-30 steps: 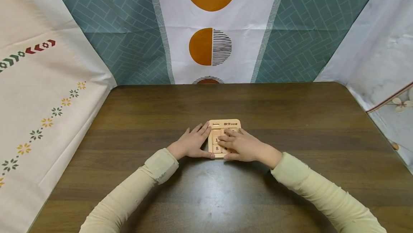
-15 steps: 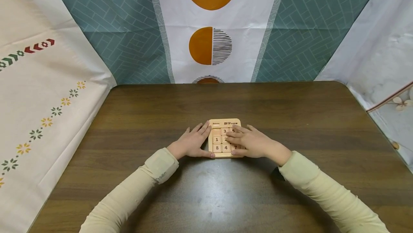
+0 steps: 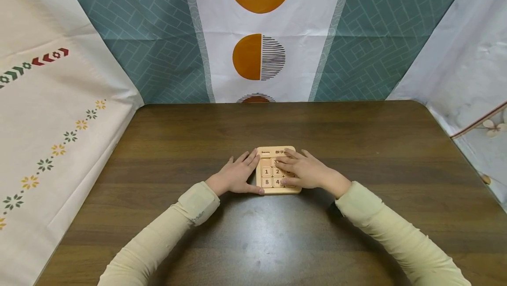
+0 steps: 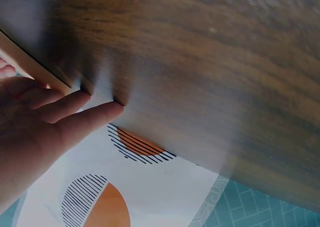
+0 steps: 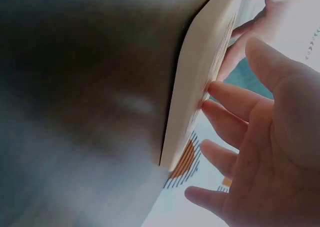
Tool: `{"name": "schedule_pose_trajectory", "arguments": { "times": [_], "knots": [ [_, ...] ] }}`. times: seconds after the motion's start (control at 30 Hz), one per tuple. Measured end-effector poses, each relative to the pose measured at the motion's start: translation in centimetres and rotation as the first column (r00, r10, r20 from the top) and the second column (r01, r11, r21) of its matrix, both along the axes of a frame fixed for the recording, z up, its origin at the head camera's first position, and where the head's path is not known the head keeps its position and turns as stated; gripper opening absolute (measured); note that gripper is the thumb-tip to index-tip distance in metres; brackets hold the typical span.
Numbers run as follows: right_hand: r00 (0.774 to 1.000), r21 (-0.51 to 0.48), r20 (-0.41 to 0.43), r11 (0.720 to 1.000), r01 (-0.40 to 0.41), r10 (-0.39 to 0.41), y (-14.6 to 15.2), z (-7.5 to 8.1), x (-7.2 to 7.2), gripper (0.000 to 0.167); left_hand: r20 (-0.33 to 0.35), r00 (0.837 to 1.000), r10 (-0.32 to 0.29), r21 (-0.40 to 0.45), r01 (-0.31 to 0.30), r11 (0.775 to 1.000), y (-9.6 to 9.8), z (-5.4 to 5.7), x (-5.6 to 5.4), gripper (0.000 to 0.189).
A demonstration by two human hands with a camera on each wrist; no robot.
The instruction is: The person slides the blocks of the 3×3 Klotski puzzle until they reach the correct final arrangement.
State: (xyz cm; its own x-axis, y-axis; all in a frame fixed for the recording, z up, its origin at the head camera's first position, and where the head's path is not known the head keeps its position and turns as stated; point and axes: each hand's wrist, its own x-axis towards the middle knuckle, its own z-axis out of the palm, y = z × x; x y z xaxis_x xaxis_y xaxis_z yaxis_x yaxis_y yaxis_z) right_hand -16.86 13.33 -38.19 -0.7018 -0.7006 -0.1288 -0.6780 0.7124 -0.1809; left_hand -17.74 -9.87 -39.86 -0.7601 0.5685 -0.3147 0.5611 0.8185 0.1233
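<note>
A light wooden number sliding puzzle [image 3: 273, 192] lies flat on the table. Its top-left slot [image 3: 266, 162] shows no tile; tiles 1, 2, 8 and 4 are readable, while the right column is mostly covered. My left hand [image 3: 234, 177] braces the puzzle's left side, fingertips along the edge and thumb at the near-left corner. In the left wrist view, its straight fingers [image 4: 90, 118] reach past the frame's edge. My right hand [image 3: 306, 171] spreads over the right half, index fingertip by tile 2. The right wrist view shows two of its fingertips [image 5: 212, 89] at the tile surface.
Brown wood-grain table [image 3: 198, 136] surrounds the puzzle on all sides. Behind its far edge hangs a teal and white cloth [image 3: 222, 57] with orange half circles. Pale patterned cloths hang at the left [image 3: 47, 145] and right [image 3: 463, 79].
My right hand first drew right, uncovering more tiles, then came back left over the right column. My left hand and the puzzle have stayed in place.
</note>
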Motion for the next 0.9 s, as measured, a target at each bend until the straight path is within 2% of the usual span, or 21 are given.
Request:
{"name": "schedule_pose_trajectory", "arguments": {
  "times": [0.3, 0.5, 0.73, 0.9],
  "knots": [
    [0.999, 0.043, -0.028, 0.999, -0.020, 0.021, -1.6, 0.1, -0.1, 0.059, 0.002, 1.000, 0.001, 0.006, -0.001, 1.000, 0.0, 0.1, 0.1, 0.104],
    [1.000, 0.067, -0.006, 0.997, -0.023, 0.024, -2.4, 0.0, -0.2, 0.060, 0.005, 1.000, 0.001, 0.005, -0.001, 1.000, 0.0, 0.2, 0.1, 0.104],
    [1.000, 0.030, -0.016, 0.999, -0.025, 0.026, -1.1, 0.2, 0.2, 0.059, 0.003, 1.000, 0.000, 0.008, 0.000, 1.000, 0.1, 0.3, 0.2, 0.104],
    [0.996, 0.021, -0.045, 0.997, -0.075, 0.076, 0.1, 0.5, 1.2, 0.054, -0.001, 1.000, 0.001, 0.003, -0.001, 1.000, 0.1, 0.3, 0.2, 0.104]
  ]
}}
